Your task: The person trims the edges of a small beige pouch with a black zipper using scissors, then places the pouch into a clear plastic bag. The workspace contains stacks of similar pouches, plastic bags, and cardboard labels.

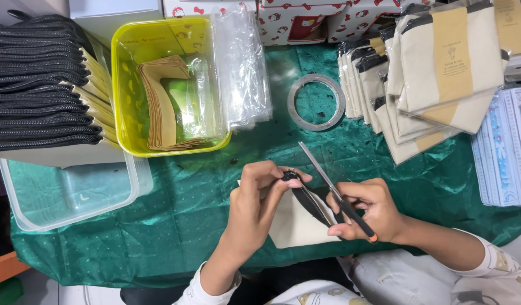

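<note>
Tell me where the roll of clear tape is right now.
In the head view, the tape roll lies flat on the green cloth, upper centre, between the clear bags and the packed pouches.

A cream fabric zip pouch with black zipper point(300, 217) lies tilted on green cloth, beside slim silver scissors with black handles point(334, 189).

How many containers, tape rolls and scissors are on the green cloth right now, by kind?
Yellow plastic tub: 1
Clear plastic tub: 1
Clear tape roll: 1
Scissors, in the right hand: 1
Total: 4
</note>
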